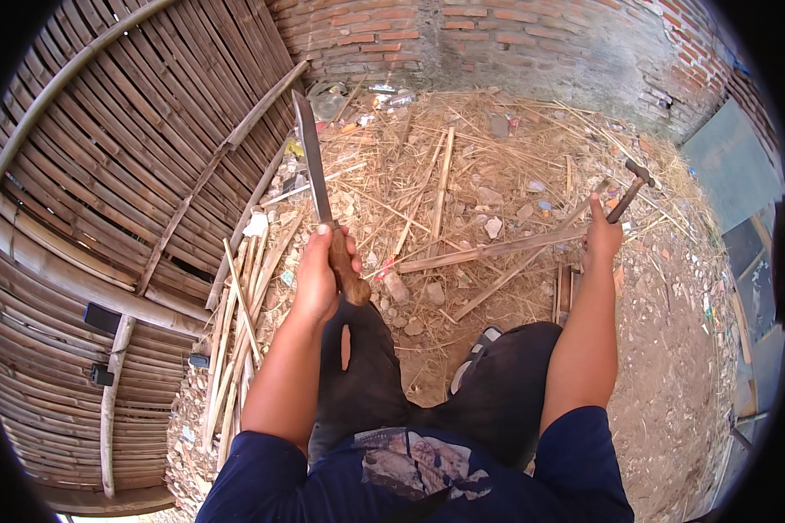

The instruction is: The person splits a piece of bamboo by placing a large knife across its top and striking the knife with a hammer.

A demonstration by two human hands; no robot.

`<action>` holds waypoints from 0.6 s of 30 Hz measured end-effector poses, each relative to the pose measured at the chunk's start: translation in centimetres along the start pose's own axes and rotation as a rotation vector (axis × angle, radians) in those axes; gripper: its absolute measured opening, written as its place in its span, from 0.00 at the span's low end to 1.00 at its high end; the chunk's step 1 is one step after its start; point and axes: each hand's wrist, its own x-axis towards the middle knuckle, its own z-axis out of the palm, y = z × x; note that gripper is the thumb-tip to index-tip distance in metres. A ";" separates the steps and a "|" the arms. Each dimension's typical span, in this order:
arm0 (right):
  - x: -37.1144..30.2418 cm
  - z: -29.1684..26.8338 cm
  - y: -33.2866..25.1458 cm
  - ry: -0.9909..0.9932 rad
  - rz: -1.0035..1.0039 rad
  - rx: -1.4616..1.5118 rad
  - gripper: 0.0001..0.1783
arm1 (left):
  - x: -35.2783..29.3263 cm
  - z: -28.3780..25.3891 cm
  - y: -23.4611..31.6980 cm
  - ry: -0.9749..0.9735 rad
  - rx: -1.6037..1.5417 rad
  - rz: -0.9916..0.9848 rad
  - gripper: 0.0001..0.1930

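My left hand (321,270) is closed round the wooden handle of a machete (314,166). Its long dark blade points up and away, tilted slightly left. Off to the right, my right hand (603,234) grips a hammer (624,199) by its handle, head at the far end, with the index finger stretched along it. A long split wooden strip (488,251) runs from the middle ground to my right hand; whether the hand touches it I cannot tell. Below the machete handle is my bent left knee, in dark trousers.
A slatted bamboo wall (148,131) stands on the left, with bamboo strips (235,322) piled along its foot. Ahead rises a brick wall (497,44). Straw, stones (435,294), wood pieces and litter cover the ground. Grey-blue panels (737,166) lean at the right.
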 end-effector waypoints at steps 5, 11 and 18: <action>-10.8 0.5 -7.1 -0.473 0.070 0.187 0.33 | 0.6 6.0 -1.8 -0.156 -0.002 -0.048 0.22; -16.9 1.7 -7.2 -0.995 0.133 0.296 0.24 | -0.6 14.0 -3.2 -0.220 0.046 -0.032 0.25; -19.4 0.8 -7.5 -1.256 0.109 0.297 0.19 | -2.0 16.1 -0.8 -0.198 0.146 -0.068 0.26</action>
